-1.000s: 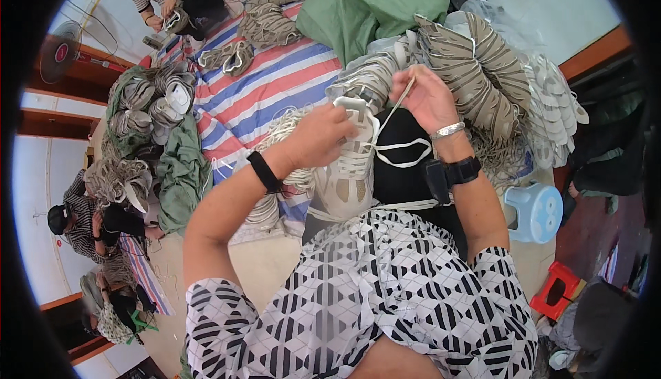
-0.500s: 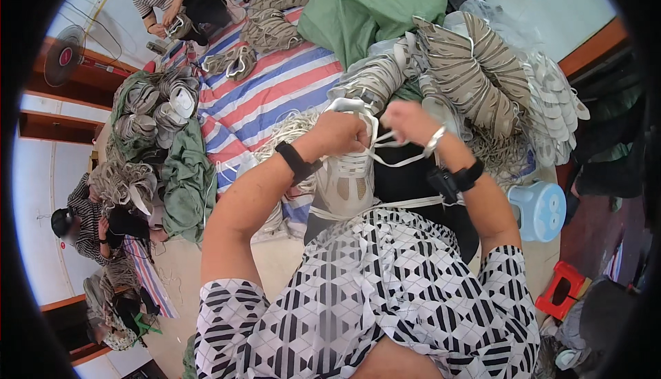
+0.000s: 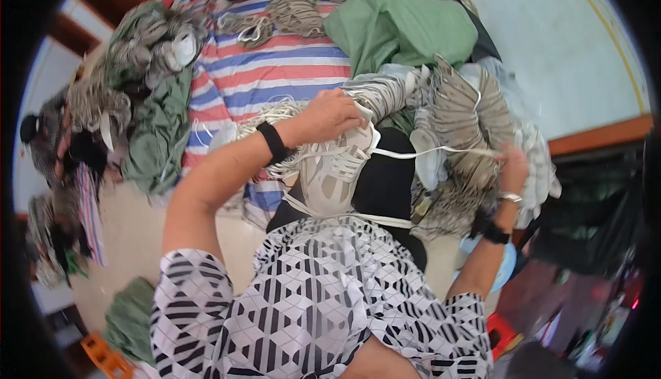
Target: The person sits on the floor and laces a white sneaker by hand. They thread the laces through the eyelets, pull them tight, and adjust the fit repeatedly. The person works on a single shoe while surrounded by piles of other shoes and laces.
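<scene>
A pale grey-beige shoe upper (image 3: 335, 176) rests on my lap over a black cloth (image 3: 385, 179). My left hand (image 3: 335, 114) grips its top edge, a black band on that wrist. My right hand (image 3: 513, 165) is out to the right, closed on the end of a white lace (image 3: 427, 152) that stretches taut from the shoe. That wrist carries a silver bracelet and a black watch. White lacing crosses the shoe's front.
Piles of grey-beige shoe uppers (image 3: 461, 114) lie to the right and on a striped tarp (image 3: 275, 69). A green cloth (image 3: 399, 28) sits behind them, another green cloth (image 3: 155, 131) at left. People (image 3: 62, 152) sit at far left. A light blue container (image 3: 506, 269) and a red stool (image 3: 502, 334) are at lower right.
My right hand has swung from beside the shoe out to the right, drawing the white lace taut. My left hand stays on the shoe's top. The camera has moved closer.
</scene>
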`<act>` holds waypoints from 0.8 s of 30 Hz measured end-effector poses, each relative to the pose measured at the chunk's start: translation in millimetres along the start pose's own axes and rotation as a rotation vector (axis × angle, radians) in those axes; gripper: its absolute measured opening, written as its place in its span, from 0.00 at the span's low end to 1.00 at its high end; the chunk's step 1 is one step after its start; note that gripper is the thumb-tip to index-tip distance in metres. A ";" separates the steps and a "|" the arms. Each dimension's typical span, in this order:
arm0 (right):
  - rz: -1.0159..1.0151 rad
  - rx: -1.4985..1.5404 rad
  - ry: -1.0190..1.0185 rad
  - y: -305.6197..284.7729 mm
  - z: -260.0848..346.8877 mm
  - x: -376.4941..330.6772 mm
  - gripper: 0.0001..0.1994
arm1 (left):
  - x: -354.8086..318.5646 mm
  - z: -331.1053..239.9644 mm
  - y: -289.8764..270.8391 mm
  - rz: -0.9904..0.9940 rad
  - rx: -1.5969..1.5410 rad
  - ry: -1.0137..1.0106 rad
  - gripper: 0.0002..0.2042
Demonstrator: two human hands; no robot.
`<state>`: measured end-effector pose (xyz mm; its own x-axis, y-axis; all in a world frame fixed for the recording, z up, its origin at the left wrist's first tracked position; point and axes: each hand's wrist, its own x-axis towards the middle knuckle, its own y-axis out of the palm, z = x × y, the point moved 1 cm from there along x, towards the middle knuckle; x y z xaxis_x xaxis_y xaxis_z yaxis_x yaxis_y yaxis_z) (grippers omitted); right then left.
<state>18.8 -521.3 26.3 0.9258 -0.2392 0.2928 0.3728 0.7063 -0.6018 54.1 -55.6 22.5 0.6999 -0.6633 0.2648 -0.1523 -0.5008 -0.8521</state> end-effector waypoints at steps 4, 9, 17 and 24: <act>0.505 -0.002 -0.005 110.9 81.5 -20.6 0.10 | -29.2 9.3 -23.6 0.241 -0.030 0.016 0.06; 0.870 0.354 -0.047 219.4 170.0 -53.9 0.09 | -31.9 13.3 -17.5 0.261 -0.019 0.006 0.09; 0.842 0.085 -0.313 249.4 165.5 -60.4 0.08 | -45.3 10.0 -23.4 0.125 -0.121 -0.030 0.20; 0.626 -0.119 -0.760 248.1 186.6 -80.0 0.06 | -56.9 8.5 -7.7 -0.054 -0.190 -0.147 0.19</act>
<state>25.5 -202.6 -7.8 0.6867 0.6747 0.2705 -0.1269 0.4777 -0.8693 21.4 -9.3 10.2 0.8025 -0.5516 0.2273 -0.2304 -0.6380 -0.7348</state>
